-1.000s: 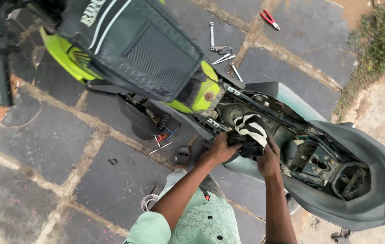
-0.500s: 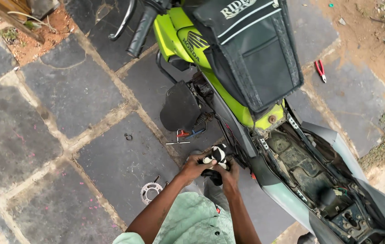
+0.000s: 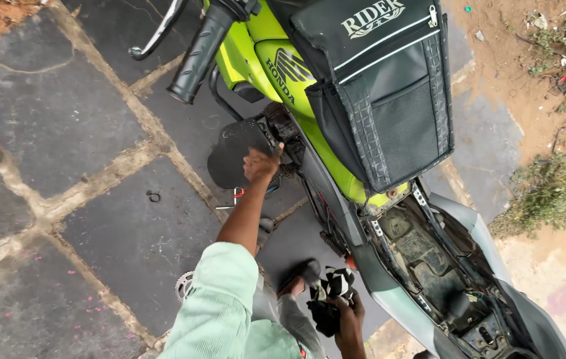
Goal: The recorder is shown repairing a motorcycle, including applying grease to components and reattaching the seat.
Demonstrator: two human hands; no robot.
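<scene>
Two hands: both at work beside a green motorcycle (image 3: 276, 73) with its seat off.
Left hand (image 3: 261, 164): stretched forward to the engine side under the tank, fingers curled narrow against the dark parts; whether they grip anything I cannot tell.
Right hand (image 3: 348, 318): low by the rear frame, fingers closed around a black-and-white rag (image 3: 333, 292).
Rag: bunched, no clear long axis, just beside the open seat bay (image 3: 429, 259).
Motorcycle axis: handlebar grip (image 3: 198, 53) upper left, tail lower right.
Tank bag (image 3: 382, 86): black, atop the tank.
Floor (image 3: 63, 133): stone slabs, a sprocket (image 3: 183, 286) near the sleeve.
</scene>
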